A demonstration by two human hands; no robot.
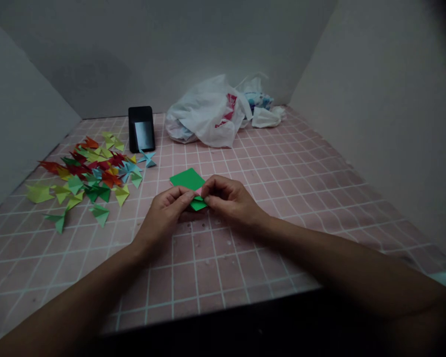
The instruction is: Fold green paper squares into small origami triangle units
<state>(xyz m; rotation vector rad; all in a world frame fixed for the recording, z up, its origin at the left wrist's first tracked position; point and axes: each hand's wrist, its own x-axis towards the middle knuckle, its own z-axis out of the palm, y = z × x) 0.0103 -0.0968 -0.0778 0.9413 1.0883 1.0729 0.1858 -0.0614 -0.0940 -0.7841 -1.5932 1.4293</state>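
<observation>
A green paper square [188, 179] lies on the pink gridded mat [282, 198] in the middle. My left hand [167, 208] and my right hand [228, 198] meet at its near corner, fingers pinched on the folded edge. The paper's near part is hidden under my fingertips. Both forearms reach in from the bottom of the view.
A heap of several folded paper shapes [89, 173] in red, green, yellow and blue lies at the left. A black phone [141, 129] stands upright behind it. A white plastic bag [211, 116] sits at the back. Grey walls [375, 99] close in the sides.
</observation>
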